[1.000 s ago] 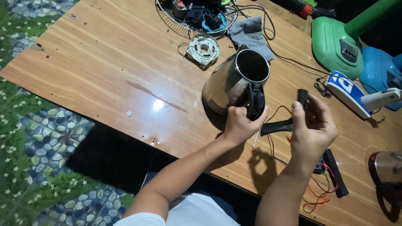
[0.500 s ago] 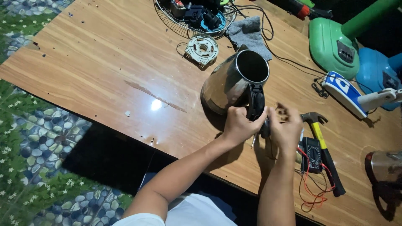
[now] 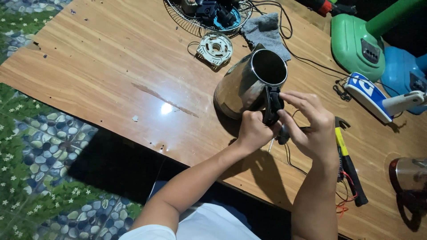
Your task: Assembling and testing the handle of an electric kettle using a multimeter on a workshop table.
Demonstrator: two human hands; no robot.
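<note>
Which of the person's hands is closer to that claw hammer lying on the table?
Right. The right hand hovers just beside the hammer; the left hand grips the kettle's black handle, farther off.

Makeshift home repair bench, small appliances. Worn wooden tabletop (image 3: 111, 66), scratched and stained, set over a patterned pebble-print floor covering (image 3: 40, 146) (domestic, not a shop floor). Gutted appliances about: lidless stainless steel electric kettle (image 3: 242, 86), round white plastic base part (image 3: 215, 47), wire fan guard holding black parts (image 3: 209, 13), green plastic fan base (image 3: 360, 42), second steel vessel (image 3: 408, 175) at the edge. Tools lying loose: yellow-and-black hammer (image 3: 349, 164), black cables (image 3: 307, 58), grey rag (image 3: 266, 33), red and black wires (image 3: 344, 195).
</note>
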